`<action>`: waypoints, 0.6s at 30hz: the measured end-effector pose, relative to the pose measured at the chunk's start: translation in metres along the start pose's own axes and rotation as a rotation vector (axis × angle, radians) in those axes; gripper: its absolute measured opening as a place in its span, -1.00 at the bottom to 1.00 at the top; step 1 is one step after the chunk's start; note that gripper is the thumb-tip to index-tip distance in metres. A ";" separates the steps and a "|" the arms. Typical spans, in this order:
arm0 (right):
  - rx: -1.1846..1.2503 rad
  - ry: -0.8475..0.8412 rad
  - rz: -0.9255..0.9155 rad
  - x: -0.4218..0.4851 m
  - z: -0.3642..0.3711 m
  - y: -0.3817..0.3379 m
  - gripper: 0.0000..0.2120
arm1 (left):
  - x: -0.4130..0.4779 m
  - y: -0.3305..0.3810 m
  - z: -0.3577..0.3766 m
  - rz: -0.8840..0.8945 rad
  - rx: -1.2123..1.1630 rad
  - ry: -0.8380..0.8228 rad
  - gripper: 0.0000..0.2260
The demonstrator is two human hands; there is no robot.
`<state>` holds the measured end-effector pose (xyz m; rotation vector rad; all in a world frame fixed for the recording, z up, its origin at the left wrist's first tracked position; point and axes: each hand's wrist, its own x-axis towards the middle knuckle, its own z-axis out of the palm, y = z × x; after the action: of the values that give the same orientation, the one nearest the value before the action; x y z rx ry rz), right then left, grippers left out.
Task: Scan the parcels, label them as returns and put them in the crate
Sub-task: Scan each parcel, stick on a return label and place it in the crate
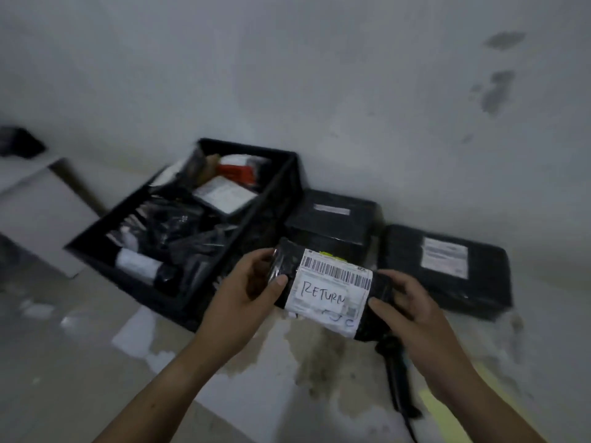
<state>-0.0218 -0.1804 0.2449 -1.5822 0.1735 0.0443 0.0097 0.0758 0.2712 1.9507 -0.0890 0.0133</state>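
A small black parcel [326, 289] with a white barcode label that reads "RETURN" in handwriting is held in the air above the floor. My left hand [246, 292] grips its left end and my right hand [412, 311] grips its right end. Just to its left stands the black crate [271, 199], which holds several wrapped parcels. Two more black parcels lie against the wall: one [332, 219] behind the held parcel and a flatter one [447, 270] to the right, each with a white label. A black handheld scanner [398, 382] lies on the floor below my right hand.
A white wall rises right behind the crate and parcels. Flat cardboard sheets [35, 212] lie at the left. Scraps of white paper [137, 337] are scattered on the stained floor in front of the crate. The scanner's cable runs toward the lower edge.
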 end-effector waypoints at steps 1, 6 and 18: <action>-0.009 -0.037 -0.009 0.010 0.025 -0.010 -0.67 | 0.003 -0.004 -0.027 0.015 -0.001 0.045 -0.68; -0.028 -0.182 -0.102 0.057 0.144 -0.048 -0.71 | 0.016 -0.028 -0.148 0.109 0.070 0.279 -0.70; -0.544 -0.347 -0.265 0.139 0.301 -0.032 -0.69 | 0.068 -0.184 -0.280 0.022 0.621 0.373 -0.57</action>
<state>0.1445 0.1082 0.2517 -2.0957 -0.3491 0.1691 0.0990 0.4003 0.2083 2.5283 0.1604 0.4657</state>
